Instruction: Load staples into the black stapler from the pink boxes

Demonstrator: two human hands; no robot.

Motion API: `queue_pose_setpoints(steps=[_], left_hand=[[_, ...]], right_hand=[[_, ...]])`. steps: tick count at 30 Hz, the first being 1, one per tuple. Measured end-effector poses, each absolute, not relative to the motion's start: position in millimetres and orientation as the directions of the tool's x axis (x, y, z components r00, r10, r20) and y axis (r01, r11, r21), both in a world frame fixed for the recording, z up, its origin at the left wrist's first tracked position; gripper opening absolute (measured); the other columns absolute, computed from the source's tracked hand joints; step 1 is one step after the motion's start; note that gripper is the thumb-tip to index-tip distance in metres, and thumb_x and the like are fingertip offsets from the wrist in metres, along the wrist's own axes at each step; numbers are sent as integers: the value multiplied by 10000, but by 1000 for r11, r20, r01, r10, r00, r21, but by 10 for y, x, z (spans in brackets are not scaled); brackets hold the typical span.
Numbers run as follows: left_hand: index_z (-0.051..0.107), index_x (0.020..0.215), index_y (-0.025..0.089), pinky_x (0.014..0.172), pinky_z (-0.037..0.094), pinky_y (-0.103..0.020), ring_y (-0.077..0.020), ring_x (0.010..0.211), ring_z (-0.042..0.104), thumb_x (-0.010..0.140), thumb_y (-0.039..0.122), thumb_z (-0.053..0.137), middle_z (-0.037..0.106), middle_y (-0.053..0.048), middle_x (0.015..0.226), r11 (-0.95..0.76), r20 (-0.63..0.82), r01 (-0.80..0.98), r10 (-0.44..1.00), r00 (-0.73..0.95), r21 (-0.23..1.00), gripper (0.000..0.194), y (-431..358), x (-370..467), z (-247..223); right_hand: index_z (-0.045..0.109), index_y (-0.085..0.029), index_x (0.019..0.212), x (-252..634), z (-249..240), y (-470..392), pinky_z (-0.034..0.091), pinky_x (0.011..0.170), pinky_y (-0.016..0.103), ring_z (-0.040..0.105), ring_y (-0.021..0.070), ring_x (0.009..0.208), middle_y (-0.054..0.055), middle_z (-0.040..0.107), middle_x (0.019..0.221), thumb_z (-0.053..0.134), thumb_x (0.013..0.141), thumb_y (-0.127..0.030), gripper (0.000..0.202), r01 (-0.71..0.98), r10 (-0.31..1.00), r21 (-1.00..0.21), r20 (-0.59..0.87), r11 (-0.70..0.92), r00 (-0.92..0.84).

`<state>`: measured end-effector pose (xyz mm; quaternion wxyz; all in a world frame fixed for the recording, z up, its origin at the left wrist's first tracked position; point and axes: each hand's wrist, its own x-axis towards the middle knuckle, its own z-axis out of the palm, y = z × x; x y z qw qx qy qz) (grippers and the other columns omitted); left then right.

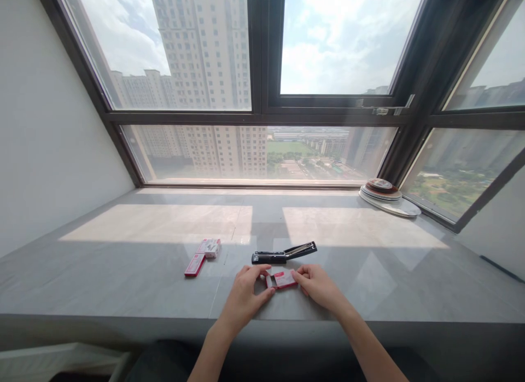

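A small red-and-white staple box (286,279) lies near the front of the sill, with its left end opened out. My left hand (247,293) holds that opened end between thumb and fingers. At the opposite end, my right hand (318,285) pinches the box's right edge. Just beyond both hands is a black stapler (268,258), its upper part swung open toward the right. Whether staples are inside the box cannot be made out.
To the left, a white box (212,248) sits against red-and-white boxes (195,265). A stack of round plate-like discs (389,198) stands in the back right corner. The pale stone sill (135,283) ends at a front edge just before me, and windows rise behind it.
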<state>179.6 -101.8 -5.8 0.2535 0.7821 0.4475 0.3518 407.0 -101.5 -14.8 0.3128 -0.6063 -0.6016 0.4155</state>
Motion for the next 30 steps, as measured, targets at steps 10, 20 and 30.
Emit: queue_pose_setpoints(steps=[10,20,30], left_hand=[[587,1345,290,1041,439,-427,-244,1091,591,818,259,697,674,-52,1139,-458,324,530,887,329,714,540,-1060,1771,-51],[590,1338,313,1008,456,-396,-236,1089,595,810,255,705,702,-26,1137,-478,338,559,878,340,678,543,-1063,1743,-9],[589,1335,307,1011,459,-397,-234,1081,602,809,254,705,680,-36,1146,-471,345,550,882,322,690,541,-1072,1751,-37]], right_hand=[[765,-260,923,4140,292,-1124,352,591,259,598,172,621,-5,666,648,612,880,-349,182,795,982,-578,144,185,-124],[789,-243,709,3687,421,-809,409,706,306,666,265,767,88,725,751,702,734,-162,121,899,921,-199,89,390,-380],[723,-220,910,4311,191,-1076,413,627,261,568,164,664,-3,655,729,559,912,-323,194,665,948,-676,247,317,-200]])
